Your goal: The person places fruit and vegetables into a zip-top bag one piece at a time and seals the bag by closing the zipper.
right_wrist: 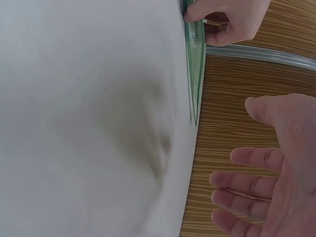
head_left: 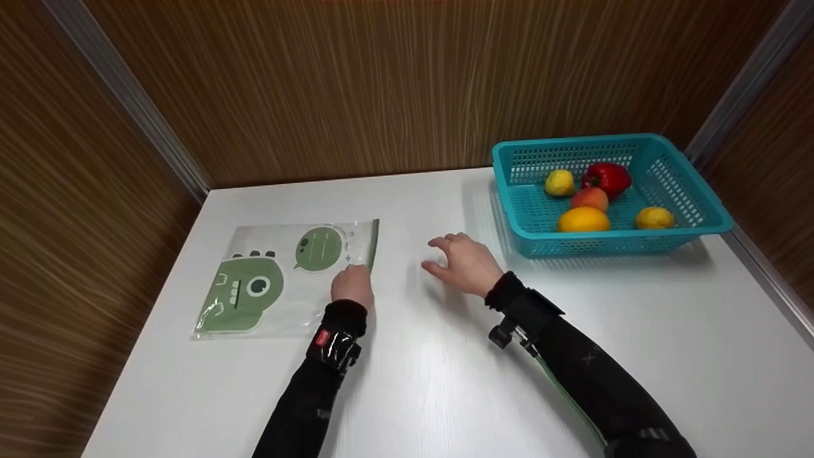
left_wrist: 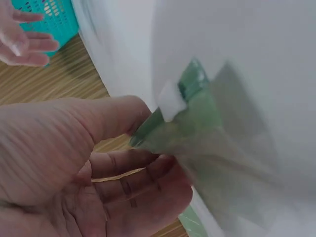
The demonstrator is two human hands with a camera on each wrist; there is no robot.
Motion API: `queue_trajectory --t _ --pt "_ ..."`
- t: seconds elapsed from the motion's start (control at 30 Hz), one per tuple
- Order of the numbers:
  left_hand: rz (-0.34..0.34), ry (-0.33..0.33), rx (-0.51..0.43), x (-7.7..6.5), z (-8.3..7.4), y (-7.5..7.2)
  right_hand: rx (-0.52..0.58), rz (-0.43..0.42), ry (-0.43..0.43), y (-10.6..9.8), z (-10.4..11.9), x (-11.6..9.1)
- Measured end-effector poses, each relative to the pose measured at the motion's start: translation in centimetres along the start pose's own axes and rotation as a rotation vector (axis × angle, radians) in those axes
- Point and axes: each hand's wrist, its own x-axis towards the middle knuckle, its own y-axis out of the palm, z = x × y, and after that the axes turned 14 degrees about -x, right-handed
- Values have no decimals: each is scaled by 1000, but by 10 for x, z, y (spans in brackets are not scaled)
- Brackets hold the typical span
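Observation:
A clear plastic zip bag (head_left: 289, 289) printed with a green dinosaur lies flat on the left of the white table. Its green zip edge (head_left: 374, 238) faces right. My left hand (head_left: 353, 286) pinches the near end of that edge between thumb and fingers, with a small white slider (left_wrist: 171, 102) just beyond the thumb tip. To the right of the bag, my right hand (head_left: 467, 264) hovers over the table with fingers spread and nothing in it. In the right wrist view, the green edges of the bag's mouth stand slightly apart.
At the back right stands a turquoise basket (head_left: 629, 243). Inside are a red bell pepper (head_left: 608, 180), a peach (head_left: 590, 198), an orange-yellow fruit (head_left: 584, 220) and two lemons, one at the left (head_left: 559, 183). Wood-grain panels (head_left: 356, 89) border the table behind and at both sides.

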Motion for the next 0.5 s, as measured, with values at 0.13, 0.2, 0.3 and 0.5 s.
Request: queue_trajectory --t 0.13,0.2,0.3,0.5 --pt "14 -40 -131 0 4 -3 71 22 21 5 1 7" --pt "0 -52 -194 -3 4 -6 106 27 36 7 3 11" --pt "-39 -46 -309 -8 1 -9 148 33 66 10 6 17" --pt "-118 -6 -458 -20 -9 -11 310 64 129 12 14 31"
